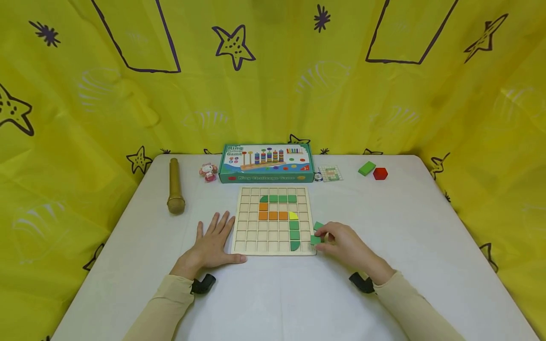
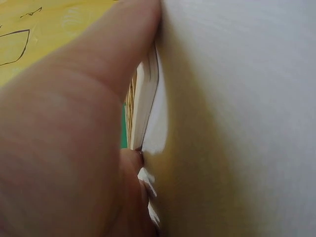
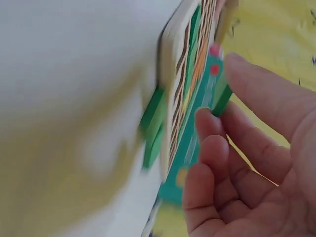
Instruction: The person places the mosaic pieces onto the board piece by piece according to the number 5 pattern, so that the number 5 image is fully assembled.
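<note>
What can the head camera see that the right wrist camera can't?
Only the head view shows the left hand lying flat beside the grid board, the gold microphone, the red block and the little toy. Only the right wrist view shows the right hand's fingers close up, curled by a green piece. Both show the board, the green pieces beside it, the game box and the right hand.

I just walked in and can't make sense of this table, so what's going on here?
A person sits at a white table with a wooden grid board partly filled with green, orange and yellow tiles. The left hand lies flat beside the board's left edge, thumb along its near edge. The right hand pinches a green tile at the board's right edge; another green tile lies just behind. A game box stands beyond the board.
</note>
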The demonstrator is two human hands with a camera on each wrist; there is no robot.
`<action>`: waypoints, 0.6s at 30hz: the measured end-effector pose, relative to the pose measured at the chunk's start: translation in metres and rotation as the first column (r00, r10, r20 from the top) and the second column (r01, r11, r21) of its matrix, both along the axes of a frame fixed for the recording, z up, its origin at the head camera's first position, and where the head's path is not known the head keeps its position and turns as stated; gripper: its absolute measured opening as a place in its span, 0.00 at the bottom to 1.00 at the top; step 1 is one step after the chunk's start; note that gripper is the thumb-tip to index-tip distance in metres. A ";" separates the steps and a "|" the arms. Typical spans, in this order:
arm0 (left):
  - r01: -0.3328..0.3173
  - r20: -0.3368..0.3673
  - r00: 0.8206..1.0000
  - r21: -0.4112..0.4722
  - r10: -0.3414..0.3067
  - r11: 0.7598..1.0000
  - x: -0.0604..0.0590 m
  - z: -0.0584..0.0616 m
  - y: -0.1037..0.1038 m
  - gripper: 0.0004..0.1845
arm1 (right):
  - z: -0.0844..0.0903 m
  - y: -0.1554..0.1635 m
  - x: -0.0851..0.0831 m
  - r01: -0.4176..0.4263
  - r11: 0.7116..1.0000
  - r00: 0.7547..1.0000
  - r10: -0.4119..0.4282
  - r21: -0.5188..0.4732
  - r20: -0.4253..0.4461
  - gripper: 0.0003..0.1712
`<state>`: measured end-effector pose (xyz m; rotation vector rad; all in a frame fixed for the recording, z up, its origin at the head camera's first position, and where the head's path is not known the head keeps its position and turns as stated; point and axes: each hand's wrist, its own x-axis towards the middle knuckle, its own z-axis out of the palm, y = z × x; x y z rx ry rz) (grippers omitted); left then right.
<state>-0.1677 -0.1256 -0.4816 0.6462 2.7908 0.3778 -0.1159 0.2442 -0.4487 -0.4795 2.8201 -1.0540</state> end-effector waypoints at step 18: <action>-0.006 0.000 1.000 -0.007 0.006 1.000 -0.001 -0.002 0.001 0.66 | -0.010 -0.070 -0.017 -0.187 0.965 0.966 0.215 0.183 -0.141 0.14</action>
